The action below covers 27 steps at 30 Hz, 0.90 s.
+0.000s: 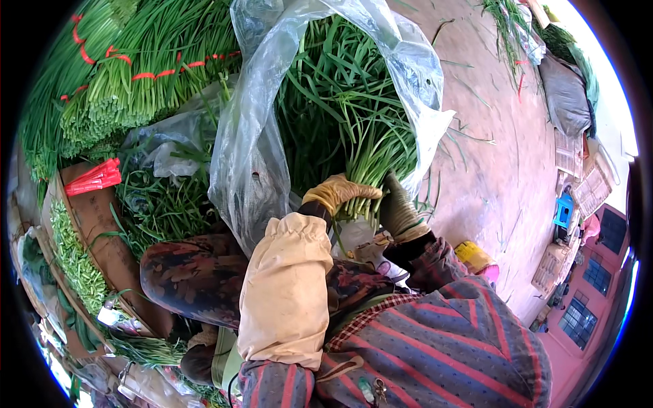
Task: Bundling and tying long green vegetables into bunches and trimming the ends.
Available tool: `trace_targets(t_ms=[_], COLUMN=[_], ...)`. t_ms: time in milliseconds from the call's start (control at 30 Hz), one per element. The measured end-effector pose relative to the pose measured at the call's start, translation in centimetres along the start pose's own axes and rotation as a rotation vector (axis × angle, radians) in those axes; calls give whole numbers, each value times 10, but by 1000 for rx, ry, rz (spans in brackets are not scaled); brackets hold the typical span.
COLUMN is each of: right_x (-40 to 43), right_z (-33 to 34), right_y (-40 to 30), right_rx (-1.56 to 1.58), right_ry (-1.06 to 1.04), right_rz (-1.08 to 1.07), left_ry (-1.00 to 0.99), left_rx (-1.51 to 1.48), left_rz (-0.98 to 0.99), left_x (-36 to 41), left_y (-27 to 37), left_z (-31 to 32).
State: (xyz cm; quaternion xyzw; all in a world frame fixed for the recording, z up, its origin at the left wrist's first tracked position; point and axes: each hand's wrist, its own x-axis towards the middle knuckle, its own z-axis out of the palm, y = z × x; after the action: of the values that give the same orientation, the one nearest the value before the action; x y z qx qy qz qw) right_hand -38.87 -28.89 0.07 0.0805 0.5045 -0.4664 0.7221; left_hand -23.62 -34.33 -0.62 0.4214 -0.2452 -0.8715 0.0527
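Both hands are at the near edge of an open clear plastic bag, filled with long green leafy stalks, likely garlic chives. My left hand, in a tan glove below a beige sleeve cover, lies around the pale stem ends of a bunch of stalks. My right hand, in a greyish knit glove, holds the same bunch from the right side. The leaves of the bunch point away into the bag. The fingertips of the right hand are partly hidden by the stems.
Bundles of stalks tied with red bands lie at the upper left. Red strips rest on a brown cardboard piece, beside cut stem ends. A yellow can stands on the floor at right. Loose leaves lie left of the bag.
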Motion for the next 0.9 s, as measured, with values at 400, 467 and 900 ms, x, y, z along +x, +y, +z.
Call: trace_targets(t_ms=[400, 467, 900], right_x=[27, 39, 12], right_z=[-23, -66, -48], right_y=[20, 15, -31], right_rx=[-126, -111, -205], right_ry=[282, -66, -212], right_rz=[16, 51, 139], left_ry=[-117, -52, -90], left_rx=[-432, -358, -295], left_rz=[53, 61, -33], left_x=[1, 5, -39], left_y=[-7, -5, 12], left_z=[22, 30, 0])
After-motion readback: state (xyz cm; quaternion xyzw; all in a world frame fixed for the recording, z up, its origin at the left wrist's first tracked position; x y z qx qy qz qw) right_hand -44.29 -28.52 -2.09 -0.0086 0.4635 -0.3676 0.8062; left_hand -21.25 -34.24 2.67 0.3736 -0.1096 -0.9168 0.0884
